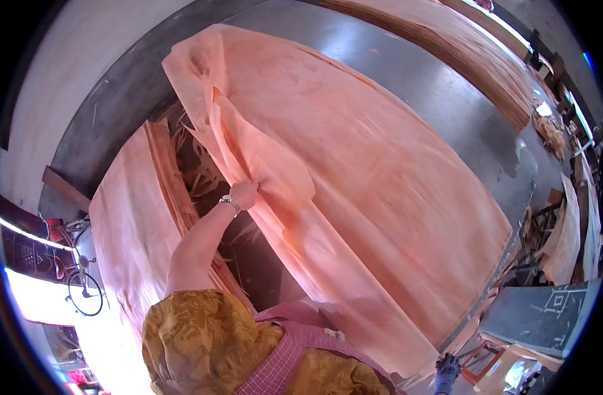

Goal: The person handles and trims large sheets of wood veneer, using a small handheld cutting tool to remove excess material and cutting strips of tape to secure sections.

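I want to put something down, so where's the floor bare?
The widest free patch is the grey floor between the big wood veneer sheets and the far veneer stack; a small scrap lies there. A narrower dark gap lies between the left forearm and the lifted sheet. It's crowded beyond the left hand, where loose veneer strips lie.

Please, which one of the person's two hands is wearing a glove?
The right hand, low in the picture, wears a dark glove. The left hand, gripping a folded veneer sheet, is bare except for a silver band at its wrist.
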{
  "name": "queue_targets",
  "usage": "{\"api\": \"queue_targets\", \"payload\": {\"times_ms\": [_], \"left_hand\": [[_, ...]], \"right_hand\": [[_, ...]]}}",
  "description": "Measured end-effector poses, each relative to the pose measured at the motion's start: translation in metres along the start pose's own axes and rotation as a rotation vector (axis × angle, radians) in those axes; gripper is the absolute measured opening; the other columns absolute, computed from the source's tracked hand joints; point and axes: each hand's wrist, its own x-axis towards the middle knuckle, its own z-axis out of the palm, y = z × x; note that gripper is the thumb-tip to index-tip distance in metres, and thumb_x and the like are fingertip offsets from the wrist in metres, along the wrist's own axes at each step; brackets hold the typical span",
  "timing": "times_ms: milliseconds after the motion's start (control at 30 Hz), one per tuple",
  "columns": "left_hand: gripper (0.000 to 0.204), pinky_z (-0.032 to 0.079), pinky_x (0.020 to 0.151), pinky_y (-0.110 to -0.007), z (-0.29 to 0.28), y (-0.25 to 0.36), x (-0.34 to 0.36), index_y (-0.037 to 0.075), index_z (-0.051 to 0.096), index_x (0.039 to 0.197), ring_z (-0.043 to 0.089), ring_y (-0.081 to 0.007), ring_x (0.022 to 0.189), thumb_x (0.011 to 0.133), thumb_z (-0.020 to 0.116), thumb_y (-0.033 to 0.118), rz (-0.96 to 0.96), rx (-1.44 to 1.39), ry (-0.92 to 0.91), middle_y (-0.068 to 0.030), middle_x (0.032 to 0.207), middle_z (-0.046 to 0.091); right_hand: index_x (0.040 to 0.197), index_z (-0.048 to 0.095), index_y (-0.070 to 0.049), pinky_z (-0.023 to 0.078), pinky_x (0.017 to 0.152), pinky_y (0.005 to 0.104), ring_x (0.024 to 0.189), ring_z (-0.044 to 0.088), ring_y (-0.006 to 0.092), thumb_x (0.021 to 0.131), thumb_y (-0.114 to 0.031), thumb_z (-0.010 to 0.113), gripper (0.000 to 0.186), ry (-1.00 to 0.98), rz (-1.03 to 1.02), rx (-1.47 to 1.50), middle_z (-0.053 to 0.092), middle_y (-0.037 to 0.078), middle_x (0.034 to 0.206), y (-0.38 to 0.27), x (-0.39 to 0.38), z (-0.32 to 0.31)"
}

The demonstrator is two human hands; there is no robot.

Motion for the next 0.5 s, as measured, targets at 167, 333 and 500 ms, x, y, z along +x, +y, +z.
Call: {"api": "queue_targets", "payload": {"times_ms": [167, 333, 500], "left_hand": [[0.029, 0.051, 0.074, -0.049, -0.023, -0.031, -0.001, 0.013, 0.057, 0.113, 0.065, -0.0372, 0.087, 0.085, 0.055, 0.019, -0.002, -0.059, -0.063, -0.0177, 0.090, 0.067], [0.026, 0.051, 0.075, -0.047, -0.078, -0.033, 0.057, 0.005, 0.058, 0.103, 0.066, -0.0346, 0.087, 0.081, 0.059, 0.020, -0.099, -0.112, 0.160, -0.0173, 0.095, 0.066], [0.044, 0.045, 0.089, -0.053, -0.122, -0.127, 0.162, 0.004, 0.052, 0.119, 0.060, -0.0374, 0.105, 0.081, 0.061, 0.024, -0.347, -0.080, 0.390, -0.0194, 0.117, 0.058]], "right_hand": [[0.128, 0.056, -0.010, 0.051, 0.064, 0.0439, 0.084, 0.066, 0.0292, 0.087, -0.028, 0.060, 0.045, 0.176, -0.186, -0.273, 0.069, 0.007, 0.097, -0.030, -0.007, -0.062], [0.119, 0.062, -0.006, 0.047, 0.094, 0.0407, 0.109, 0.060, 0.0315, 0.093, -0.043, 0.048, 0.047, 0.191, 0.439, 0.126, 0.064, 0.017, 0.117, 0.010, -0.092, -0.013], [0.120, 0.061, -0.006, 0.048, 0.091, 0.0414, 0.107, 0.061, 0.0323, 0.094, -0.042, 0.047, 0.047, 0.155, 0.474, -0.132, 0.064, 0.019, 0.115, -0.073, -0.061, -0.076]]}}
